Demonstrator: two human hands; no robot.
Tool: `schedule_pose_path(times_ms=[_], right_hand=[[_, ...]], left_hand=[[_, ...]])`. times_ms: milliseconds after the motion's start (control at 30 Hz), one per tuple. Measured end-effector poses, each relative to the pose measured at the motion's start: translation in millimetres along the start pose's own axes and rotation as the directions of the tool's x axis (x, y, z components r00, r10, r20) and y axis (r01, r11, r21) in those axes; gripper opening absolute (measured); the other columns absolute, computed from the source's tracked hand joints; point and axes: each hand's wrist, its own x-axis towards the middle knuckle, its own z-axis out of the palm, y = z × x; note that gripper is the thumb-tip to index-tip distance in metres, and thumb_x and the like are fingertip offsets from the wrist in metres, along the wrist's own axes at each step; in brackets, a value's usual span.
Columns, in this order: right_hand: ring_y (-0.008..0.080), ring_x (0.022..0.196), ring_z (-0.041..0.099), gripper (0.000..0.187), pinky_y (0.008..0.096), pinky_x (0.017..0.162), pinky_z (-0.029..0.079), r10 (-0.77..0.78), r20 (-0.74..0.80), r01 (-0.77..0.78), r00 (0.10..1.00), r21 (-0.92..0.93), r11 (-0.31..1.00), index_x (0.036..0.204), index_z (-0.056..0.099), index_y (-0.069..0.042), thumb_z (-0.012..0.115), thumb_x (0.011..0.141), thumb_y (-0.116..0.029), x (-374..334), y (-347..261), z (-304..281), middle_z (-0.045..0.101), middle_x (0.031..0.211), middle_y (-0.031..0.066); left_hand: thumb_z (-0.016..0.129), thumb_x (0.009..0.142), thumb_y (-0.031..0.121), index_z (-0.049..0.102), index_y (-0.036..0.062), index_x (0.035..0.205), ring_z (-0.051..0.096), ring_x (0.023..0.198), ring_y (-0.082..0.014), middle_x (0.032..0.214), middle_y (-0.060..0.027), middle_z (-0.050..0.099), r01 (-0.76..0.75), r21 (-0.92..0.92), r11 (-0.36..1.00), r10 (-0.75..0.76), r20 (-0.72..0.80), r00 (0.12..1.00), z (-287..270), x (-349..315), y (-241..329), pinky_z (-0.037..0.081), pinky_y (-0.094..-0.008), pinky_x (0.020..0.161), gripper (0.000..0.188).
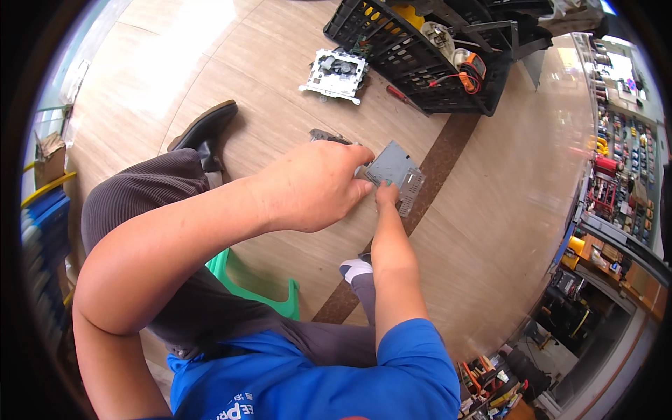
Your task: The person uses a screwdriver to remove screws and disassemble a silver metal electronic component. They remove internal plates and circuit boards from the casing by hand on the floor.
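A grey sheet-metal casing (pixel 392 162) with a slotted strip along its right side is held up in front of me, above the floor. My left hand (pixel 318 183) reaches across from the left, thumb and forefinger closed at the casing's left edge. What lies between those fingertips is mostly hidden by the hand. My right hand (pixel 387 194) grips the casing's lower edge, fingers closed on it. Partly behind my left hand, a dark metal part (pixel 327 136) lies on the floor. Farther off lies a white-framed disc-drive mechanism (pixel 337 73).
A black plastic crate (pixel 448 96) at the back holds parts and an orange multimeter (pixel 473 68) with a red lead. A red-handled screwdriver (pixel 399 94) lies beside it. A green stool (pixel 285 305) is under me. Crowded shelves (pixel 626 164) line the right.
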Motion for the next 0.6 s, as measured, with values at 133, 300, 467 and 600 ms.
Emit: schedule_pose_path(times_ms=[133, 300, 467, 600], right_hand=[[0.0432, 0.095, 0.067, 0.036, 0.0469, 0.083, 0.052, -0.038, -0.051, 0.036, 0.998, -0.043, 0.998, 0.104, 0.066, 0.006, 0.064, 0.092, -0.028, -14, -23, -3, 0.068, 0.103, 0.0287], [0.045, 0.102, 0.064, 0.039, 0.0478, 0.088, 0.049, -0.114, -0.115, 0.106, 0.987, -0.072, 0.992, 0.102, 0.066, 0.007, 0.064, 0.092, -0.031, -30, -32, -32, 0.068, 0.103, 0.0297], [0.046, 0.104, 0.063, 0.044, 0.0482, 0.09, 0.049, -0.16, -0.129, 0.154, 0.979, -0.053, 0.987, 0.105, 0.066, 0.006, 0.058, 0.096, -0.037, -64, -51, -93, 0.067, 0.106, 0.0303], [0.0449, 0.101, 0.064, 0.044, 0.049, 0.087, 0.048, -0.221, -0.202, 0.247, 0.954, 0.112, 0.963, 0.104, 0.068, 0.003, 0.055, 0.097, -0.039, -79, -49, -158, 0.068, 0.105, 0.0282]], left_hand=[[0.06, 0.094, 0.02, 0.057, -0.0036, 0.126, 0.066, 0.094, -0.0406, 0.096, -0.0213, 0.07, 0.04, 0.062, 0.997, -0.041, 0.007, 0.999, 2, 1, -4, 0.052, -0.0458, 0.084, 0.041], [0.061, 0.094, 0.02, 0.056, -0.003, 0.127, 0.065, 0.096, -0.0413, 0.099, -0.0214, 0.069, 0.044, 0.091, 0.995, -0.046, 0.018, 0.999, -3, -2, -5, 0.052, -0.0459, 0.085, 0.041], [0.066, 0.091, 0.022, 0.059, -0.0008, 0.109, 0.065, 0.095, -0.0405, 0.099, -0.0209, 0.066, -0.049, 0.342, 0.938, 0.036, 0.044, 0.998, -6, -10, -10, 0.053, -0.0475, 0.083, 0.03], [0.069, 0.089, 0.023, 0.059, 0.0004, 0.105, 0.067, 0.093, -0.0373, 0.096, -0.0192, 0.067, -0.146, 0.513, 0.846, 0.025, 0.235, 0.972, -12, -10, -3, 0.054, -0.0465, 0.081, 0.03]])
